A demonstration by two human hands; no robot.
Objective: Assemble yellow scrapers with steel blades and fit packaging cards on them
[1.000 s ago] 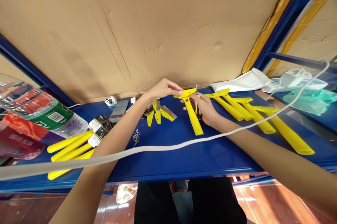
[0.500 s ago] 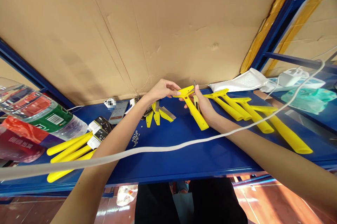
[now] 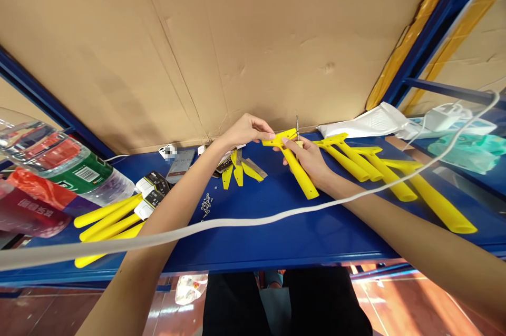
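The yellow T-shaped tool (image 3: 302, 174) is held up over the blue shelf (image 3: 253, 246), its broad head toward the cardboard wall (image 3: 256, 36) and its handle slanting back to the right. The left hand (image 3: 251, 129) pinches the left end of the head; the right hand (image 3: 310, 159) grips near the neck, thumb on top, and also holds a slim driver (image 3: 298, 128), metal shaft pointing up. The two hands are near each other, joined by the tool. No lettering can be made out on it.

Left of it lie small yellow plates (image 3: 238, 171) with a metal blade (image 3: 256, 167), and nearer the person a scatter of screws (image 3: 206, 205). The phone (image 3: 181, 165) shows a row of digits, too blurred to read surely. Black-and-white cards (image 3: 158, 183) carry print too small to read, beside yellow handles (image 3: 106, 217). The clear bottle (image 3: 85, 173) has a green label with a barcode; the red container (image 3: 31, 212) bears white characters I cannot make out.

On the right lie more yellow tools (image 3: 348, 159), a white packet (image 3: 367, 121) and a teal bag (image 3: 466, 151). A white cable (image 3: 237, 223) sweeps across the view, covering parts of both forearms and some yellow handles.
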